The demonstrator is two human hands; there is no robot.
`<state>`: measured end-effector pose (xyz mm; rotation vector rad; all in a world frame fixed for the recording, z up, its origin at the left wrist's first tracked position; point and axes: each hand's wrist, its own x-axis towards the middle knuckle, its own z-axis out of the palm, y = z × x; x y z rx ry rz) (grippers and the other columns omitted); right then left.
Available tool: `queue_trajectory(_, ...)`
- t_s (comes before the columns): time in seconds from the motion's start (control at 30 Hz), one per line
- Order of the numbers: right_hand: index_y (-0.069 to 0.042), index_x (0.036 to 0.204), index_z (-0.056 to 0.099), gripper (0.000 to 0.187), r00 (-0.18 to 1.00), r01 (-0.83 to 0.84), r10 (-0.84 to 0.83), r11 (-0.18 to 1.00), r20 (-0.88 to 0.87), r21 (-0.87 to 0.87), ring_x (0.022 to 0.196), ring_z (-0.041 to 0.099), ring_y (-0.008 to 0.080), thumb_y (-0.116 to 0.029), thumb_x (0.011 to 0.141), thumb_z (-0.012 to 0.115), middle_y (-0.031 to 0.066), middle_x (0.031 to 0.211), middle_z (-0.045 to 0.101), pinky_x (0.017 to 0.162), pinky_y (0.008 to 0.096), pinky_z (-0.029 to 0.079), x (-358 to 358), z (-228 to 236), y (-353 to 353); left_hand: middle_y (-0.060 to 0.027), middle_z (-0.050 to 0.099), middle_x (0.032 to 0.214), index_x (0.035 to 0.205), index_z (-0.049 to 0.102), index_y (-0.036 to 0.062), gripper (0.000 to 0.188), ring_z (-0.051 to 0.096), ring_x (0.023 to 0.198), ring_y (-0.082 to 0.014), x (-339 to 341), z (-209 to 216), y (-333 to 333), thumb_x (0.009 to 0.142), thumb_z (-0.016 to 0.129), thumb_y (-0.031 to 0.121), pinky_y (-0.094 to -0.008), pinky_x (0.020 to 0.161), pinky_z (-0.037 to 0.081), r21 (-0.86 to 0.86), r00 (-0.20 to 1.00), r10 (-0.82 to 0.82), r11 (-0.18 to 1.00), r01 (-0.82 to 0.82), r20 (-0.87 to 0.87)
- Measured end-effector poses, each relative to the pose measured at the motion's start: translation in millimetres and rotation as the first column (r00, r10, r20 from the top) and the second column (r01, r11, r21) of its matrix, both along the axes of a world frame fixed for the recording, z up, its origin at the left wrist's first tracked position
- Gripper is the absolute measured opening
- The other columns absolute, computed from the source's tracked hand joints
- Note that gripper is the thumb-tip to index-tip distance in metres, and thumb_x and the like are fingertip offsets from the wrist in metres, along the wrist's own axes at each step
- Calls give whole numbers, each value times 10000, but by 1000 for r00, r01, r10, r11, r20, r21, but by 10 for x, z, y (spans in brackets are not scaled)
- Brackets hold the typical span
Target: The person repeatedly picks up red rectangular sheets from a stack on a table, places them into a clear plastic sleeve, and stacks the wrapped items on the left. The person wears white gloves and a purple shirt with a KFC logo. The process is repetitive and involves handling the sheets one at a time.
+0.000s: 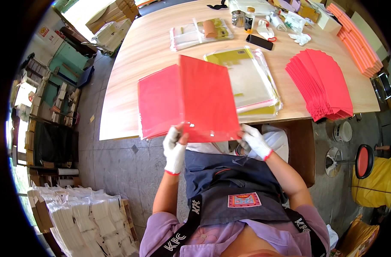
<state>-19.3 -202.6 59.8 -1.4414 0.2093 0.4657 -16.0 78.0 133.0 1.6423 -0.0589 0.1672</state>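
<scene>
A large flat red piece (208, 100) with a glossy lower edge, like card in a clear plastic sleeve, is held up tilted over the table's near edge. My left hand (175, 150), in a white glove with a red cuff, grips its lower left corner; bare fingertips show. At the lower right corner my right hand (256, 142), gloved the same way, pinches the edge. Behind and left lies a pile of red sleeved pieces (159, 96), partly covered. To the right rests a stack of clear plastic sleeves (257, 85) with yellow-green parts. Farther right, red cards (319, 81) are fanned out.
The wooden table (122, 90) also bears another sleeve bundle (202, 34), a black phone (259, 42), a jar (249, 20), a metal cup (238, 19) and red-handled scissors (271, 39). Orange stacks (356, 40) line the right edge. White bundles (84, 218) stand lower left; a stool (364, 161) is right.
</scene>
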Motion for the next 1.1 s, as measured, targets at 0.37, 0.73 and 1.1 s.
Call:
queue_trajectory(0.37,-50,734,621,390,806,-81,396,810,440,-581,743,599,354,-418,829,531,191,785,624,653,425,457,849,351,1372,-120,502,1264,1247,485,-24,389,509,1063,-192,511,-1066,1736,864,479,41,-299,907,408,368,920,379,845,-389,103)
queue_trajectory(0.73,-46,941,538,125,458,788,-784,576,420,216,468,452,81,-89,890,432,43,683,546,394,218,358,-209,989,-1718,-173,385,1360,1307,401,20,423,466,1184,-278,293,-505,1215,891,471,-9,-371,985,423,286,689,485,664,-691,539)
queue_trajectory(1.1,-56,1101,547,342,733,671,-680,717,22,-189,423,402,65,-314,949,382,62,747,604,347,184,308,-354,1251,-3250,-184,450,1294,1009,533,-74,207,416,1219,-375,363,-180,25,804,504,-75,-422,905,509,436,767,0,822,-366,642)
